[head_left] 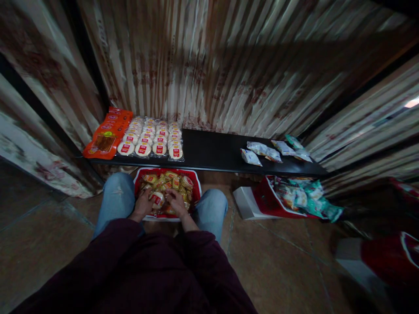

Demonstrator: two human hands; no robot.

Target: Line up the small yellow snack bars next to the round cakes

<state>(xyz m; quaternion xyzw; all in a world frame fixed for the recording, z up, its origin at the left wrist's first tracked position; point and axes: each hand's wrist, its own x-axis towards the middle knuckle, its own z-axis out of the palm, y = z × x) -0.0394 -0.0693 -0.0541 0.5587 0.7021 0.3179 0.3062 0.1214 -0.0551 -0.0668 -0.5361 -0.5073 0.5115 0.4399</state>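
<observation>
A red basket with a white rim (197, 185) stands between the knees, holding many small wrapped cakes. Inside it, my left hand (143, 205) has its fingers closed on the left side of a round white wrapped cake (157, 200) with a red label. My right hand (176, 203) is over the cakes just right of that one, its fingers apart and bent downward; no item shows in it. Above the basket, rows of similar white wrapped cakes (160, 148) lie on the left part of a black shelf (209, 150).
An orange packet (108, 133) lies at the shelf's left end, and several white packets (259, 148) at its right. Below right stands another red basket (262, 197) with green and white packets. A further red container (381, 257) is at the lower right. Curtains hang behind.
</observation>
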